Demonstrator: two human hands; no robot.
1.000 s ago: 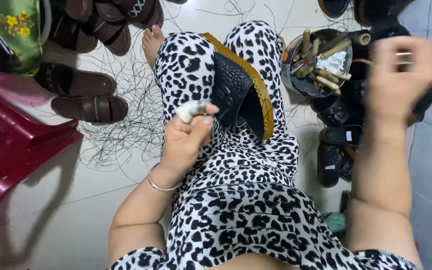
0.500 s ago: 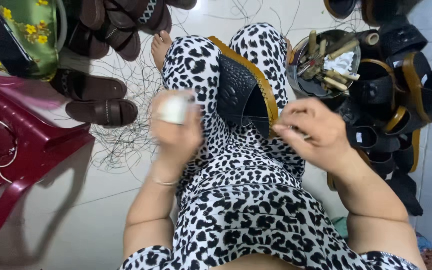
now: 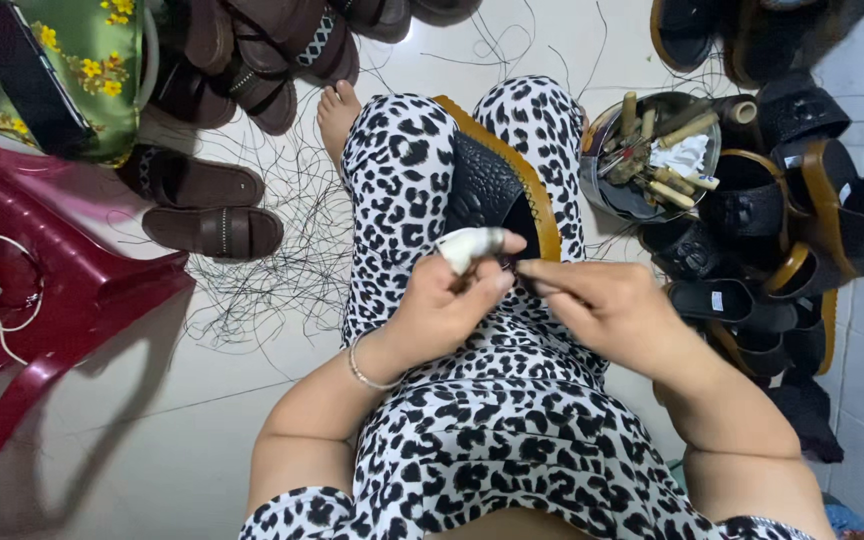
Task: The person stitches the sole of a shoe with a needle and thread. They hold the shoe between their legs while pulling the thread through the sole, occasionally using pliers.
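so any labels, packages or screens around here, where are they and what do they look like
Small white sticker: on the insole of a black sandal at right, rectangular.
Second white sticker: inside another black sandal farther right, small.
Dark flat device: on green flowered cloth, top left, screen dark.

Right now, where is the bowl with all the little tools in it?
In the head view, the round metal bowl sits on the floor at the person's right, beside the right knee, next to the pile of black sandals and above the right hand.
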